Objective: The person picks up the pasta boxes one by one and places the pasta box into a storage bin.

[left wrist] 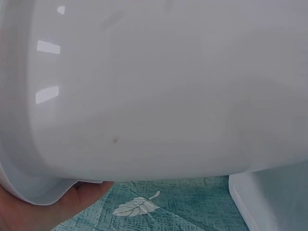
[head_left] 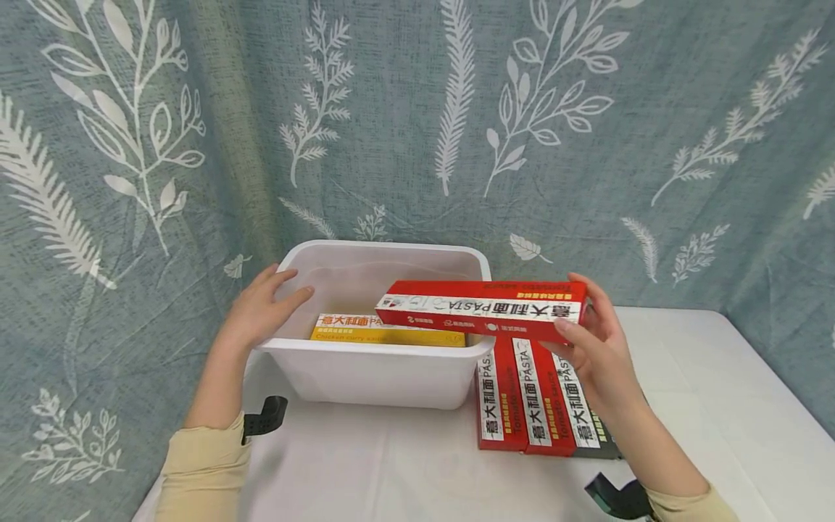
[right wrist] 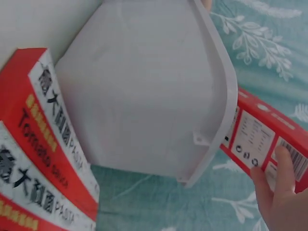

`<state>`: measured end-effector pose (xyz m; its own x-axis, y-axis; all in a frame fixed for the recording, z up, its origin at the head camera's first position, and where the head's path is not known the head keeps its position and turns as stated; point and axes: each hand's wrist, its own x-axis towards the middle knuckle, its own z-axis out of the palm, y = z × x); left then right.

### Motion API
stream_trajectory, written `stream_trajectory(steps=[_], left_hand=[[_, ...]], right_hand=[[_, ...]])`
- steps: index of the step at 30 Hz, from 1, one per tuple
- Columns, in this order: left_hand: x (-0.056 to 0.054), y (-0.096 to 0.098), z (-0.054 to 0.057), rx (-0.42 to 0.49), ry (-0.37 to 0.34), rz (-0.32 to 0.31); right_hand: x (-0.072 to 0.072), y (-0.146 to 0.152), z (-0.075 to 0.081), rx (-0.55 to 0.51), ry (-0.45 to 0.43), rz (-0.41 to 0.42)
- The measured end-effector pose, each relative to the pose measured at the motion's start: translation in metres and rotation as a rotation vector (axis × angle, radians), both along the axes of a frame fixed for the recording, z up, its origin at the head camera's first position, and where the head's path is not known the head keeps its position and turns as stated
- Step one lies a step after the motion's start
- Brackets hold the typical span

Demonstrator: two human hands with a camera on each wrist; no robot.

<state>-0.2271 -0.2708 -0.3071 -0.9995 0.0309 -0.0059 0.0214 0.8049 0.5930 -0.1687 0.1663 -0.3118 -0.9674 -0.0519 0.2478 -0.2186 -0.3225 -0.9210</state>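
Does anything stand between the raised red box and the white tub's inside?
Nothing visible above the opening; the red box, in the right hand, overhangs the white tub, but a yellow box lies inside.

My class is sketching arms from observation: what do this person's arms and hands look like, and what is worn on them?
The left sleeve and right sleeve are pale yellow, ending on the forearms. Beside each cuff is a curved black attachment. The left hand and right hand show no gloves or rings.
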Motion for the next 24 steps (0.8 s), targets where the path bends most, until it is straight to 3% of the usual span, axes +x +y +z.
stream_trajectory(steps=[12,20,24], left_hand=[[0.001,0.0,0.001,0.003,0.0,0.005],[0.002,0.001,0.0,0.017,0.008,0.006],[0.002,0.002,0.001,0.017,0.016,0.002]], right_hand=[[-0.029,-0.046,0.01,0.233,-0.058,0.132],[-0.045,-0.073,0.007,0.251,-0.113,0.22],[-0.049,-0.081,0.005,0.313,-0.116,0.251]])
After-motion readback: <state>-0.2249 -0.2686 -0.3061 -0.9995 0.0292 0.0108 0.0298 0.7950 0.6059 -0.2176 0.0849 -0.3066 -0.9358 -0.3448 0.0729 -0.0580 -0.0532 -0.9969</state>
